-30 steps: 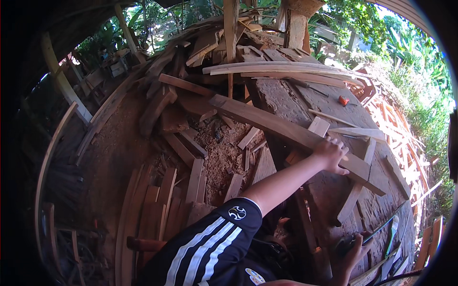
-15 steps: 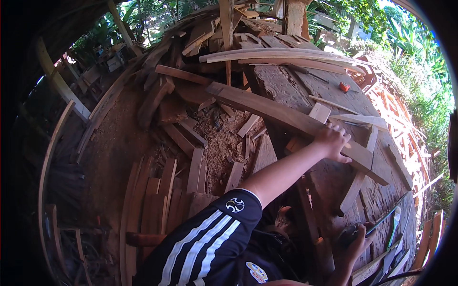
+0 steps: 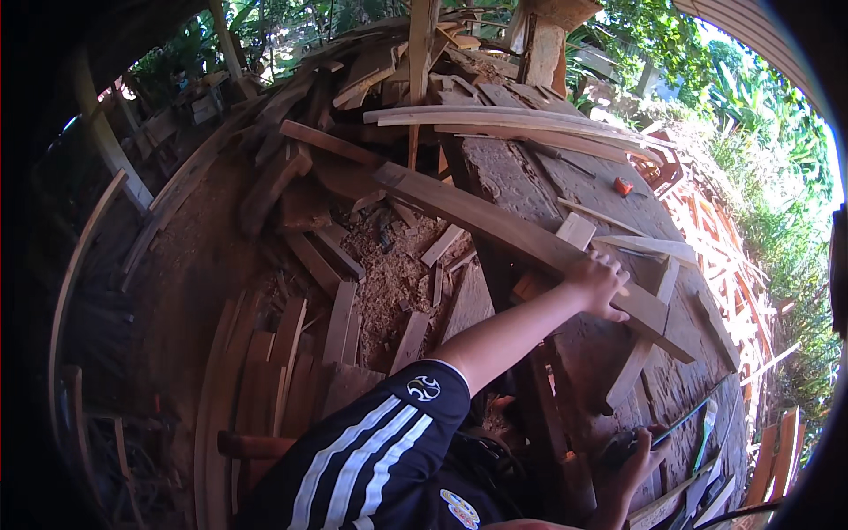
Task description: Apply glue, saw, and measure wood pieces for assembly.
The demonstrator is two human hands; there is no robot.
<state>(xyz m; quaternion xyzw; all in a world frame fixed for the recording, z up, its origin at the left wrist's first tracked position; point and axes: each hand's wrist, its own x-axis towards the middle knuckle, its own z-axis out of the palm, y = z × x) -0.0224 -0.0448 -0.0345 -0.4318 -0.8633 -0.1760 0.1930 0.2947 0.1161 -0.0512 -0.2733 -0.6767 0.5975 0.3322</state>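
Left hand [image 3: 599, 287] at right of centre, palm down, fingers wrapped over the long straight brown wooden beam [image 3: 495, 217], closed firmly round it. Beam runs diagonally from upper centre down to right of centre, upper end reaching past the side of the wide, weathered wooden plank desk [image 3: 521, 181], lower part crossing over a shorter grey-brown wooden bar [image 3: 629, 375]. Right hand [image 3: 643, 455], lower right, fingers curled round a black-handled tool with a long thin straight part [image 3: 623, 449] pointing up and right; exact kind can't be told, grip partly in shadow. Squared pale wooden block [image 3: 576, 230] just beside the beam, above the left hand. Pale tapered wooden strip [image 3: 649, 246] lies right of that block. Small orange-red rounded object [image 3: 623, 186] upper right on the desk, thin dark tool [image 3: 563, 157] to its left. Long pale curved boards [image 3: 503, 118] across the top of the desk, upper centre. Light wood shavings [image 3: 389, 287] and offcuts on the ground at centre, upright brown boards [image 3: 256, 380] lower left, heap of reddish wood strips [image 3: 720, 283] in sunlight at far right, leafy green plants [image 3: 777, 203] behind it
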